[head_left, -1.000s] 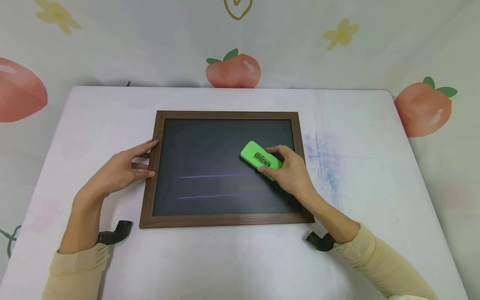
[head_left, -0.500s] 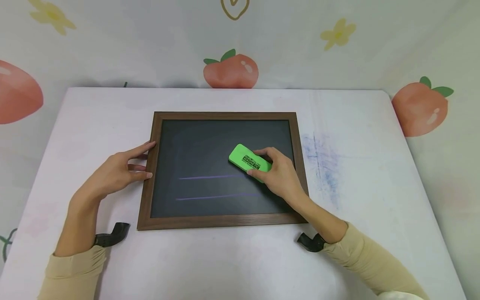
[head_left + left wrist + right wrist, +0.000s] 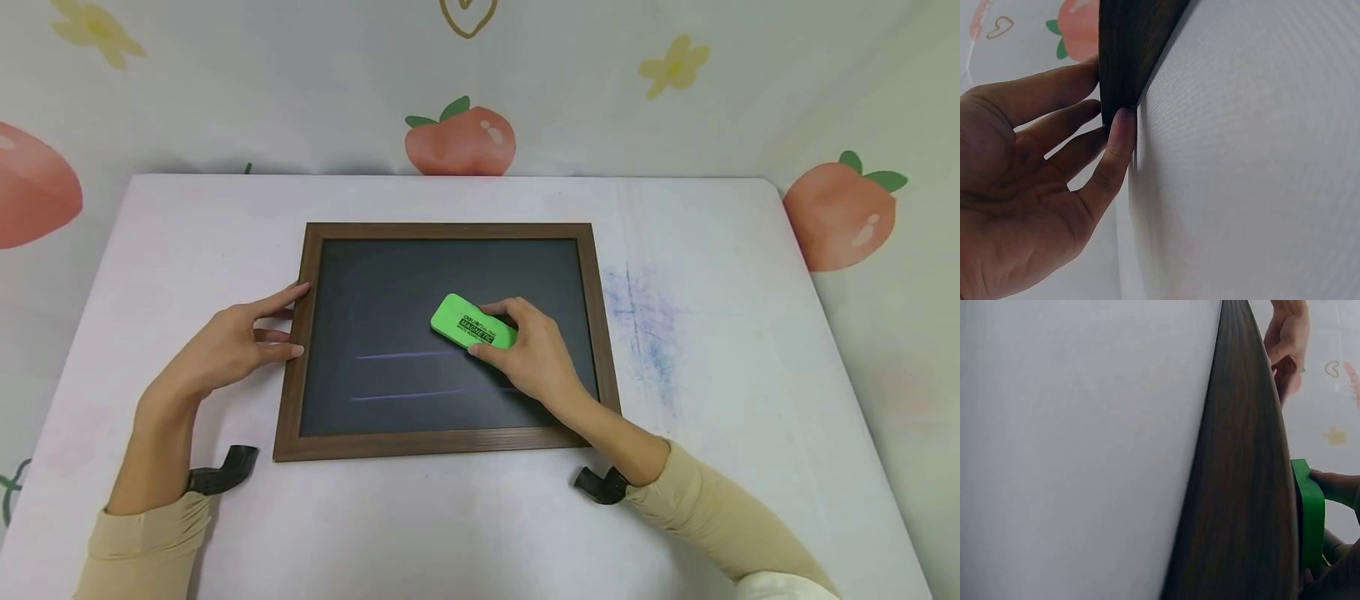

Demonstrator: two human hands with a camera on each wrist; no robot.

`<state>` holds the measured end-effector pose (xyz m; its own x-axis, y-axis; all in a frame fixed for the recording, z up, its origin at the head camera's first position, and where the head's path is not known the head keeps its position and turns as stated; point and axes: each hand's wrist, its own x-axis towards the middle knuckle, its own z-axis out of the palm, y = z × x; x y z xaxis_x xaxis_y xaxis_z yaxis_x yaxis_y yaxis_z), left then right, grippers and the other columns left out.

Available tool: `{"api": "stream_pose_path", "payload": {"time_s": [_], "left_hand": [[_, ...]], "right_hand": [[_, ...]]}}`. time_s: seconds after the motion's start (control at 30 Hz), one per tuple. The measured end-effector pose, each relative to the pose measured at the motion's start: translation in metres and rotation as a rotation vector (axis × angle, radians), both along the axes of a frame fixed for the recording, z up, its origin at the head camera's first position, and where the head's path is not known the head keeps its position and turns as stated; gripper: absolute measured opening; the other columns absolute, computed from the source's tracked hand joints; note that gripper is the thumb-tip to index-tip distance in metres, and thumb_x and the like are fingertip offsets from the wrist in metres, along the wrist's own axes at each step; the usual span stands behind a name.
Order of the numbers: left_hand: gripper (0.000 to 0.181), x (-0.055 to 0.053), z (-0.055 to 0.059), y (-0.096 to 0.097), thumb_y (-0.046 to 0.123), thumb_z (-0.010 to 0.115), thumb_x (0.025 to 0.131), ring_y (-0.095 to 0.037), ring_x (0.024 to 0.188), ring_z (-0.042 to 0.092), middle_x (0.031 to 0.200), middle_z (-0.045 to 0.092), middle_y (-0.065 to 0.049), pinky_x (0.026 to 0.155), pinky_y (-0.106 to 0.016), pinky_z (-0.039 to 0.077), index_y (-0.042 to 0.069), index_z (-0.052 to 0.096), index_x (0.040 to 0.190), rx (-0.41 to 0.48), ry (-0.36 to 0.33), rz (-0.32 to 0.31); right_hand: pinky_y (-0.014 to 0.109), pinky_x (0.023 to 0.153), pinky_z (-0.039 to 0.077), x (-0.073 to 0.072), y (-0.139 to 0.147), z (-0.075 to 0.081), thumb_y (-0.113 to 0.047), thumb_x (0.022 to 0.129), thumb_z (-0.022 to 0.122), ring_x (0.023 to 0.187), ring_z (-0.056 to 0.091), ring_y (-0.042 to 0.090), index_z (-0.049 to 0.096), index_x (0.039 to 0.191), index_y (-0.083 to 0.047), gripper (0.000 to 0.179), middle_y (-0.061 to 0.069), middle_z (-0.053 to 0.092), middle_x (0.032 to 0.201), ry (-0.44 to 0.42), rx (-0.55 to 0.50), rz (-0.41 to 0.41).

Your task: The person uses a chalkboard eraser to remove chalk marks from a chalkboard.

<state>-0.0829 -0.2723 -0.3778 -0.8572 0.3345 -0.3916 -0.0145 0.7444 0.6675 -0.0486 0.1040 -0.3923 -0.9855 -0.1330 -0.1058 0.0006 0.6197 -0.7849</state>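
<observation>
A small blackboard (image 3: pixel 390 287) in a brown wooden frame (image 3: pixel 442 442) lies flat on the table. Two purple lines (image 3: pixel 393 395) run across its lower half; their right ends are hidden by my right hand and the eraser. My right hand (image 3: pixel 528 354) pinches a green whiteboard eraser (image 3: pixel 461 321) between thumb and fingers, against the board's surface near the middle. On the left, my left hand (image 3: pixel 228 346) touches the frame's outer edge with extended, spread fingertips. Those fingertips meet the frame's dark side (image 3: pixel 1129 50) in the left wrist view.
The white table (image 3: pixel 427 533) has blue smudges (image 3: pixel 648 333) right of the board. Behind it hangs a pale cloth (image 3: pixel 300 92) printed with peaches and flowers. A black wrist mount (image 3: pixel 225 471) sits on the left forearm, another mount (image 3: pixel 600 485) on the right.
My right hand has slid the eraser leftward across the board, from the right side to about its middle. My left hand stays at the frame's left edge. The whole view shifts slightly.
</observation>
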Motion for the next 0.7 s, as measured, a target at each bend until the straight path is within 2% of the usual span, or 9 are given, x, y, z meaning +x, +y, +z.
{"api": "stream_pose_path", "payload": {"time_s": [0.27, 0.7], "left_hand": [[0.087, 0.000, 0.000, -0.002, 0.011, 0.073, 0.090, -0.049, 0.120, 0.055, 0.142, 0.047, -0.030, 0.092, -0.056, 0.044, 0.028, 0.023, 0.159, -0.006, 0.004, -0.001], [0.087, 0.000, 0.000, 0.000, 0.011, 0.073, 0.090, -0.048, 0.121, 0.055, 0.143, 0.046, -0.030, 0.092, -0.054, 0.044, 0.028, 0.024, 0.159, -0.003, 0.008, 0.000]], "right_hand": [[0.031, 0.068, 0.042, 0.001, -0.013, 0.000, -0.023, 0.079, 0.086, 0.080, 0.052, 0.017, 0.067, 0.123, -0.012, 0.049, -0.001, 0.064, 0.113, 0.003, -0.016, 0.022], [0.030, 0.068, 0.042, 0.001, -0.033, 0.001, -0.023, 0.077, 0.087, 0.082, 0.051, 0.017, 0.068, 0.124, -0.015, 0.051, -0.004, 0.064, 0.107, -0.007, 0.007, 0.047]]}}
